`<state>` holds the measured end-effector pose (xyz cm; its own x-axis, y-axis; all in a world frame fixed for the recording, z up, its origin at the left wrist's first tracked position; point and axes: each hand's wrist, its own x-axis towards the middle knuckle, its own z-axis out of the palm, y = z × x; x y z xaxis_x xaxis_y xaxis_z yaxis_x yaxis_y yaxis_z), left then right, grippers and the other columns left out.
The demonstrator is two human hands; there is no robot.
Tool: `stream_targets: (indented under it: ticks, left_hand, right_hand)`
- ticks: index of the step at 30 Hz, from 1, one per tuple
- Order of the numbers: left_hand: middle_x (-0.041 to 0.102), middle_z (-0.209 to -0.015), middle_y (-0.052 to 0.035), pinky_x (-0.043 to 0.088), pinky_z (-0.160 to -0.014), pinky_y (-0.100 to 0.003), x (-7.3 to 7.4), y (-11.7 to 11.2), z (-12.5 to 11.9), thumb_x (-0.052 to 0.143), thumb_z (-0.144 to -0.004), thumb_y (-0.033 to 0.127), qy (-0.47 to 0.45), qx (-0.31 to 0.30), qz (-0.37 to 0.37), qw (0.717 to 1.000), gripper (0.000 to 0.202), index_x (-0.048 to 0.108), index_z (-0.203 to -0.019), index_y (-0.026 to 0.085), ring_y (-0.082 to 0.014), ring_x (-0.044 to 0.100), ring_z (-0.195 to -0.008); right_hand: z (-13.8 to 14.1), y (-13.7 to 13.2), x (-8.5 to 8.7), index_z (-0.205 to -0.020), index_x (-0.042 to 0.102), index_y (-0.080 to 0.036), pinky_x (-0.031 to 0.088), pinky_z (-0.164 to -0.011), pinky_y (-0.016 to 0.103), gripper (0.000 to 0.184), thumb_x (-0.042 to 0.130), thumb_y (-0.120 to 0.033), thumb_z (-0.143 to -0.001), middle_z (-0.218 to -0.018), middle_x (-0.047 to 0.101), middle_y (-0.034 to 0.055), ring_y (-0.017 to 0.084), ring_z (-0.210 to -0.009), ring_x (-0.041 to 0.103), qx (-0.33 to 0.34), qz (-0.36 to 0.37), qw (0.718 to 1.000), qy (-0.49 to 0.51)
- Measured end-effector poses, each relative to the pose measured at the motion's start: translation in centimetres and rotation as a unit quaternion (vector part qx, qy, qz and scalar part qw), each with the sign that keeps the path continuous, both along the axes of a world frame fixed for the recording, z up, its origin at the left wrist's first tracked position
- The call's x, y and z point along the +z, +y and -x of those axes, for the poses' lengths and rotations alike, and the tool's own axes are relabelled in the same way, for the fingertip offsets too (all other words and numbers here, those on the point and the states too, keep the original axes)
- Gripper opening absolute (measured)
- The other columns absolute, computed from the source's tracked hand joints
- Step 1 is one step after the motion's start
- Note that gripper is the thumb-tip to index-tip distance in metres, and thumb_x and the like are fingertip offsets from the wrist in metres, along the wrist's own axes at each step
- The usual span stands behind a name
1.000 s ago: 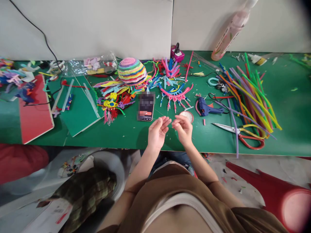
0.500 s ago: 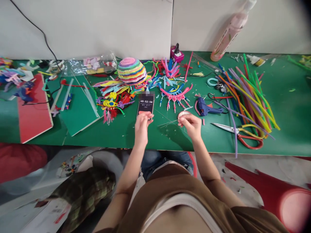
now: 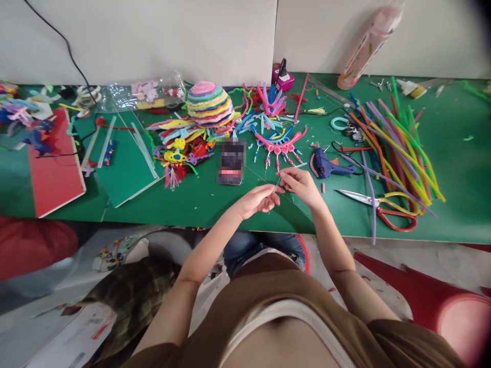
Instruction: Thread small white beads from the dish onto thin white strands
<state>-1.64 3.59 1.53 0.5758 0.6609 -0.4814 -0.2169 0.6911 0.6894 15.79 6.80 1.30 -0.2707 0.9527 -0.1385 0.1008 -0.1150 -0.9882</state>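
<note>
My right hand (image 3: 301, 186) pinches a thin, clear thread (image 3: 278, 182) between thumb and fingertips, a little above the green table (image 3: 207, 202). Close against it is my left hand (image 3: 259, 201), its thumb and forefinger closed on the same thread and its other fingers loosely curled. Beyond my hands lies a pink and blue beaded piece (image 3: 279, 148) with several dangling bead strands. A phone (image 3: 231, 171) rests to the left, its screen blurred. Below my right hand, a small round object is almost wholly covered.
Scissors (image 3: 378, 207) with yellow and red handles, a blue glue gun (image 3: 332, 166) and a heap of pipe cleaners (image 3: 406, 153) lie on the right. A striped ball-like hat (image 3: 209, 105) is at the back. Red (image 3: 56, 163) and green (image 3: 123, 168) boards lie left; a bottle (image 3: 368, 46) stands behind.
My left hand has moved right, away from the phone, and now meets my right hand at the thread. My right hand stays nearly in place. The view has shifted slightly.
</note>
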Motion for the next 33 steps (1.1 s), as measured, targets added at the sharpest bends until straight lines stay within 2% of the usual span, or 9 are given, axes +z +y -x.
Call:
stream_targets:
  ticks: [2, 5, 11, 14, 17, 25, 33]
  left_hand:
    - [0.065, -0.073, -0.0020, 0.039, -0.045, -0.017, 0.1, -0.1, 0.0, 0.062, -0.084, 0.037, 0.019, -0.013, -0.010, 1.000, 0.032, 0.061, -0.105, 0.013, -0.0063, 0.056, -0.051]
    - [0.069, -0.080, -0.0049, 0.052, -0.061, -0.023, 0.2, 0.0, 0.0, 0.064, -0.084, 0.031, 0.034, -0.027, -0.016, 0.999, 0.029, 0.060, -0.107, 0.013, -0.0109, 0.066, -0.062]
    - [0.073, -0.095, -0.0134, 0.054, -0.075, -0.028, -0.1, -0.1, -0.4, 0.062, -0.086, 0.030, 0.039, -0.025, -0.022, 0.999, 0.027, 0.060, -0.106, 0.012, -0.0162, 0.071, -0.077]
    - [0.073, -0.094, -0.0113, 0.054, -0.072, -0.027, -0.6, -0.4, -0.8, 0.063, -0.085, 0.029, 0.083, 0.020, -0.054, 0.995, 0.027, 0.058, -0.106, 0.013, -0.0155, 0.072, -0.075]
    - [0.073, -0.087, -0.0091, 0.053, -0.068, -0.025, -1.1, -0.5, -1.0, 0.065, -0.083, 0.027, 0.140, 0.058, -0.105, 0.983, 0.020, 0.059, -0.095, 0.012, -0.0145, 0.071, -0.072]
    - [0.073, -0.084, -0.0088, 0.052, -0.065, -0.023, -1.0, -0.5, -1.0, 0.061, -0.087, 0.025, 0.174, 0.036, -0.120, 0.977, 0.014, 0.059, -0.089, 0.012, -0.0141, 0.071, -0.073]
    - [0.072, -0.092, -0.0116, 0.054, -0.067, -0.025, -1.4, -0.7, -0.5, 0.066, -0.082, 0.038, 0.187, 0.033, -0.145, 0.971, 0.028, 0.063, -0.091, 0.011, -0.0176, 0.072, -0.081]
  right_hand:
    - [-0.1, 0.1, -0.1, -0.087, 0.066, -0.015, 0.036, -0.046, 0.020, 0.029, 0.059, -0.042, -0.082, -0.062, 0.059, -0.0007, 0.007, -0.051, 0.048, 0.012, -0.007, 1.000, -0.009]
    - [-0.2, 0.3, -0.3, -0.093, 0.065, -0.014, 0.036, -0.046, 0.020, 0.028, 0.056, -0.039, -0.083, -0.064, 0.059, -0.0008, 0.006, -0.051, 0.048, 0.028, -0.013, 1.000, -0.005]
    - [-0.2, 0.6, -0.6, -0.096, 0.066, -0.014, 0.035, -0.046, 0.020, 0.025, 0.056, -0.033, -0.083, -0.065, 0.058, -0.0013, 0.006, -0.051, 0.046, 0.049, -0.008, 0.999, 0.006]
    - [-0.1, 0.5, -0.7, -0.096, 0.065, -0.013, 0.035, -0.047, 0.021, 0.025, 0.054, -0.033, -0.083, -0.064, 0.057, -0.0013, 0.006, -0.051, 0.046, 0.026, -0.013, 1.000, -0.001]
    - [0.0, 0.4, -0.7, -0.097, 0.065, -0.013, 0.036, -0.048, 0.021, 0.026, 0.053, -0.032, -0.084, -0.064, 0.057, -0.0011, 0.007, -0.051, 0.047, 0.014, -0.027, 0.999, -0.029]
    - [-0.4, 0.5, -0.3, -0.103, 0.066, -0.013, 0.038, -0.052, 0.022, 0.031, 0.050, -0.031, -0.084, -0.067, 0.060, 0.0005, 0.008, -0.055, 0.051, 0.058, -0.047, 0.993, -0.088]
    - [-0.6, 0.5, 0.0, -0.108, 0.067, -0.012, 0.037, -0.053, 0.022, 0.036, 0.050, -0.030, -0.082, -0.065, 0.060, 0.0003, 0.008, -0.054, 0.048, 0.081, -0.052, 0.990, -0.103]
